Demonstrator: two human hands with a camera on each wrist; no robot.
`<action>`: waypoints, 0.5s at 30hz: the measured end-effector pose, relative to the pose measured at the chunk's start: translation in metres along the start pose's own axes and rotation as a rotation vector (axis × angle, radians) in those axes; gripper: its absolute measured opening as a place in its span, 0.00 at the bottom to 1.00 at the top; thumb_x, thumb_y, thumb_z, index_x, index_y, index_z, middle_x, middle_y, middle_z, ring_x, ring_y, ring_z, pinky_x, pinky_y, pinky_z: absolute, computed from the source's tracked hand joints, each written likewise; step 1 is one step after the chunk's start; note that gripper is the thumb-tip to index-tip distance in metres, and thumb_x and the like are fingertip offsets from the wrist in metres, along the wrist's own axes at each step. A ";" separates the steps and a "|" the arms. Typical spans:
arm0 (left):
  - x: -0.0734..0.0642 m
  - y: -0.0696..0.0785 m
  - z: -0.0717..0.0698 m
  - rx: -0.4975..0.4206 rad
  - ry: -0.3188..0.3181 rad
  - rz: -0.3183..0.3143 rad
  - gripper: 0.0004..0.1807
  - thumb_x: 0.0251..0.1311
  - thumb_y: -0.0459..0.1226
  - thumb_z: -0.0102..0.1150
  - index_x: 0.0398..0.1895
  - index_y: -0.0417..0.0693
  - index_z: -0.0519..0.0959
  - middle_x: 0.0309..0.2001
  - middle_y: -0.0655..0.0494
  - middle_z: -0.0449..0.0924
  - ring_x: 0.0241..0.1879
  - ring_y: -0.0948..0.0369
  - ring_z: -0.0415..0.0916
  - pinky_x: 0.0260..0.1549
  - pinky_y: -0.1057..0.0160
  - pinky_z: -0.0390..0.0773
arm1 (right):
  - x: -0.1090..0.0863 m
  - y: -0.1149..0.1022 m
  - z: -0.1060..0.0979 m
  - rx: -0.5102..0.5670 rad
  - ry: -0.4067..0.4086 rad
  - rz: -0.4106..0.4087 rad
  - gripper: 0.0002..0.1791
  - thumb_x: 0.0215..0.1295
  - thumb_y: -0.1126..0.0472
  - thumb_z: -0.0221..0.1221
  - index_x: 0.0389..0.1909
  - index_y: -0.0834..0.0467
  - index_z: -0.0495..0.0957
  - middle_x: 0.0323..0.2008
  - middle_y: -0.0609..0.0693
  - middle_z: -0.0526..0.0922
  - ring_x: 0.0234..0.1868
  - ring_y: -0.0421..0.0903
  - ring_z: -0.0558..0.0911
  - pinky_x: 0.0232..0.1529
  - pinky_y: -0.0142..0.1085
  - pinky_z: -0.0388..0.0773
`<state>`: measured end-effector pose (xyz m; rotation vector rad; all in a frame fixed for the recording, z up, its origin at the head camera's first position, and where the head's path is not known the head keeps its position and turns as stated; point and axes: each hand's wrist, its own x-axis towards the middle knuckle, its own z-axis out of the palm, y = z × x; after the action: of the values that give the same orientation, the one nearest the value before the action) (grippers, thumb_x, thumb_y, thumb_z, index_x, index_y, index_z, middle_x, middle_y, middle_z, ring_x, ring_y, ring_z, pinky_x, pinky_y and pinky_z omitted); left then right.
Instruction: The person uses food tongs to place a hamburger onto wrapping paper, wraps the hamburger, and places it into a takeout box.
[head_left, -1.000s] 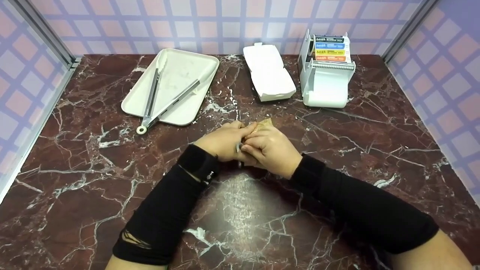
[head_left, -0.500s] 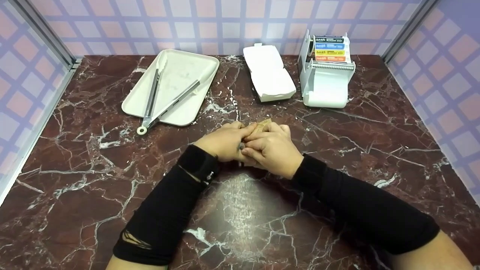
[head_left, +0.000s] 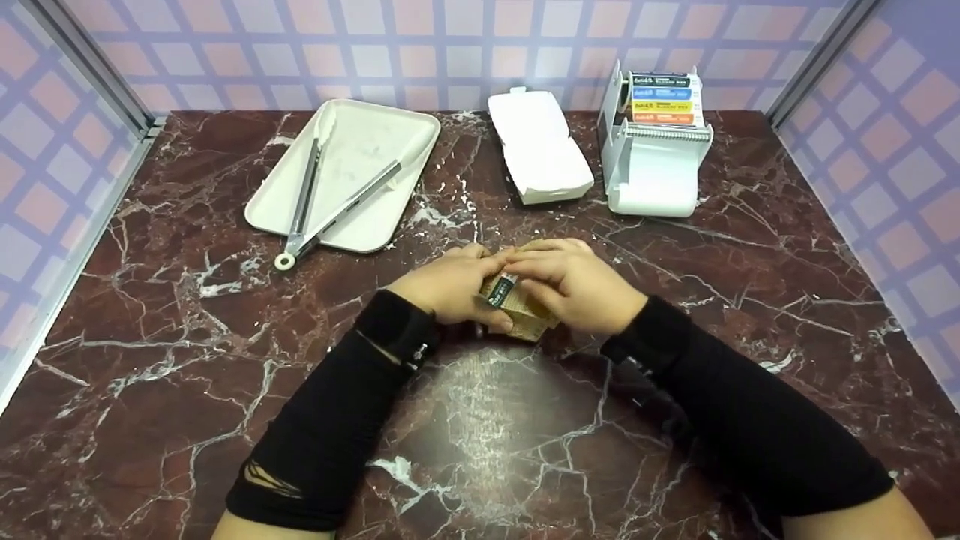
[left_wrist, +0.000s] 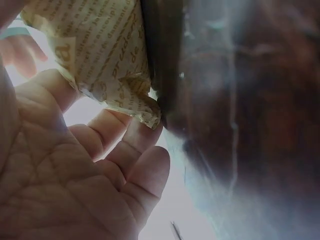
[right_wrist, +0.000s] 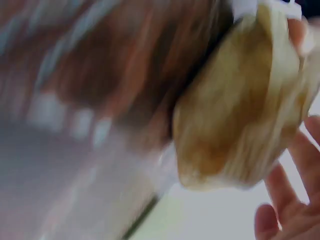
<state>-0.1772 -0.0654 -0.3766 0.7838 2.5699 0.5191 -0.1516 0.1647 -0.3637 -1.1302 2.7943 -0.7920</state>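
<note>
A packet (head_left: 529, 311) wrapped in tan printed paper sits between both hands near the table's middle; its contents are hidden. My left hand (head_left: 454, 281) grips its left side, and in the left wrist view curled fingers (left_wrist: 142, 137) lie by a folded paper end. A dark green label (head_left: 500, 291) with light lettering is on the top of the packet. Bent over the right side is my right hand (head_left: 581, 281), its fingertips near the label. In the blurred right wrist view, several of its loosely spread fingers (right_wrist: 282, 190) stand apart from the packet's bulging side (right_wrist: 220, 125).
At the back left, tongs (head_left: 346, 206) lie spread across a cream tray (head_left: 356, 135), handle end over the rim. An opened white paper box (head_left: 551, 161) stands at the back middle. To its right is a label dispenser (head_left: 656, 169) with several coloured rolls.
The right hand has shifted right and its fingers have loosened, uncovering the dark label and more of the wrapped packet. The left hand has stayed nearly still.
</note>
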 end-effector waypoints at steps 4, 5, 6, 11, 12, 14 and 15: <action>0.001 -0.001 0.000 -0.002 -0.004 0.005 0.62 0.55 0.62 0.74 0.87 0.60 0.48 0.73 0.49 0.65 0.69 0.50 0.66 0.72 0.43 0.72 | -0.001 0.009 -0.005 -0.084 -0.137 -0.035 0.28 0.74 0.57 0.63 0.73 0.54 0.74 0.78 0.53 0.69 0.80 0.61 0.65 0.82 0.61 0.53; 0.001 -0.001 0.000 -0.008 -0.007 0.005 0.62 0.55 0.62 0.74 0.87 0.59 0.48 0.74 0.50 0.64 0.70 0.50 0.65 0.73 0.42 0.71 | -0.001 0.011 -0.005 -0.090 -0.172 -0.035 0.31 0.73 0.56 0.63 0.75 0.54 0.72 0.79 0.54 0.66 0.81 0.62 0.62 0.83 0.62 0.52; 0.002 -0.002 0.000 -0.019 -0.011 0.005 0.62 0.55 0.62 0.74 0.87 0.58 0.48 0.75 0.50 0.63 0.71 0.50 0.64 0.73 0.42 0.71 | -0.001 0.012 -0.005 -0.091 -0.200 -0.030 0.33 0.73 0.55 0.64 0.77 0.54 0.70 0.81 0.55 0.63 0.82 0.63 0.60 0.83 0.61 0.51; 0.002 -0.006 -0.003 -0.051 -0.032 0.003 0.62 0.55 0.62 0.74 0.87 0.59 0.48 0.78 0.50 0.60 0.73 0.50 0.62 0.73 0.40 0.70 | 0.004 0.016 -0.005 -0.079 -0.228 0.010 0.42 0.65 0.50 0.71 0.78 0.49 0.68 0.82 0.55 0.61 0.81 0.62 0.61 0.83 0.60 0.52; 0.001 -0.008 -0.004 -0.052 -0.034 0.003 0.62 0.54 0.62 0.74 0.87 0.59 0.48 0.78 0.50 0.59 0.73 0.50 0.61 0.73 0.40 0.70 | 0.005 0.016 -0.004 -0.080 -0.226 0.019 0.44 0.63 0.49 0.73 0.79 0.48 0.67 0.82 0.54 0.62 0.80 0.60 0.63 0.82 0.59 0.53; 0.001 -0.011 -0.005 -0.048 -0.035 0.009 0.62 0.54 0.62 0.74 0.86 0.59 0.49 0.77 0.49 0.60 0.73 0.49 0.61 0.73 0.41 0.70 | 0.007 0.017 -0.002 -0.093 -0.223 0.029 0.46 0.60 0.46 0.74 0.79 0.46 0.67 0.81 0.52 0.63 0.76 0.57 0.65 0.79 0.57 0.55; 0.001 -0.013 -0.005 -0.049 -0.034 0.011 0.61 0.54 0.62 0.74 0.86 0.60 0.49 0.77 0.49 0.60 0.73 0.49 0.60 0.74 0.41 0.70 | 0.008 0.016 -0.001 -0.101 -0.221 0.035 0.48 0.59 0.45 0.75 0.79 0.45 0.66 0.81 0.51 0.64 0.74 0.56 0.65 0.78 0.56 0.56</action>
<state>-0.1859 -0.0758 -0.3780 0.7837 2.5136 0.5649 -0.1680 0.1701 -0.3693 -1.1039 2.6866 -0.4932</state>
